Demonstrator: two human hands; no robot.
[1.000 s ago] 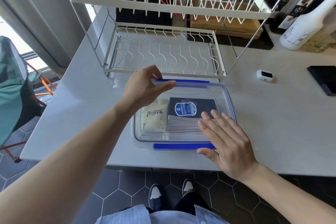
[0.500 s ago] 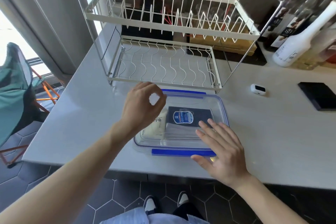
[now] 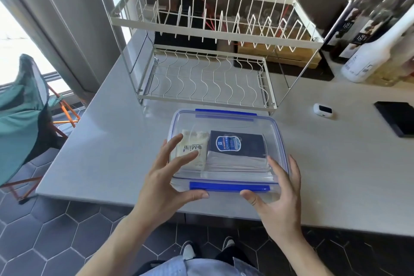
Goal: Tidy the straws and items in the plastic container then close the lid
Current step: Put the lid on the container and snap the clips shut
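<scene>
Counter (image 3: pixel 336 163) of pale grey fills the head view, and near its front edge sits the plastic container (image 3: pixel 226 152), clear with a blue-trimmed lid (image 3: pixel 224 123) lying on top. The blue latch (image 3: pixel 229 186) along the near side is in plain sight; the far latch shows only as a blue strip at the back rim. The left hand (image 3: pixel 165 188) has spread fingers resting on the lid's near left corner and its thumb just under the near latch; the right hand (image 3: pixel 280 197) cups the near right corner the same way, fingers loose, neither hand closed round anything. Through the lid a cream packet (image 3: pixel 195 148) reads "MiNi"; beside it a dark blue packet (image 3: pixel 237 145) carries a round blue badge whose print is too small to read. A bundle of pale straws (image 3: pixel 237 163) below that is blurred by glare. Behind stands a white wire dish rack (image 3: pixel 210 51). At right, a white bottle (image 3: pixel 376 51) is cut off by the frame, and dark bottle labels nearby seem to show "183".
</scene>
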